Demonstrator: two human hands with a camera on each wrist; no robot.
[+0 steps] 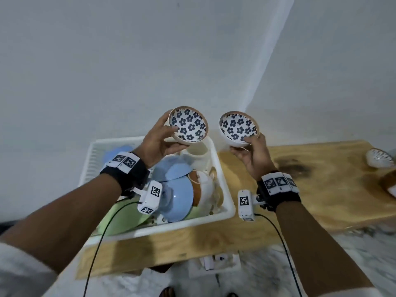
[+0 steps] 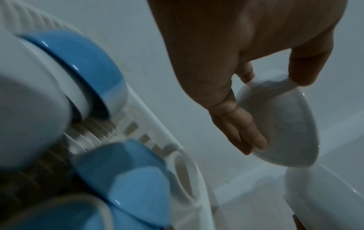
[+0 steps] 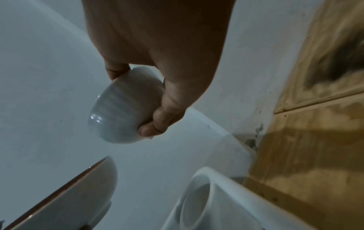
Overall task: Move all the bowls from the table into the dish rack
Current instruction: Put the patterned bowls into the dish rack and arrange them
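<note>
Two small white bowls with a blue flower pattern inside and brown rims are held up in the air. My left hand [image 1: 162,136] grips the left flower bowl [image 1: 188,126] above the far end of the white dish rack [image 1: 222,202]; its white underside [image 2: 279,124] shows in the left wrist view. My right hand [image 1: 250,151] grips the right flower bowl [image 1: 239,127], just right of the rack over the wooden table [image 1: 321,179]; its underside [image 3: 122,109] shows in the right wrist view. The rack holds several blue bowls [image 1: 177,198], a brown-and-white one and a green plate.
A white patterned bowl [image 1: 380,158] sits at the table's far right edge, with a brown-rimmed dish [image 1: 389,183] just in front of it, cut off by the frame. A cream cutlery cup [image 1: 198,150] stands in the rack's far corner. White walls close off the back.
</note>
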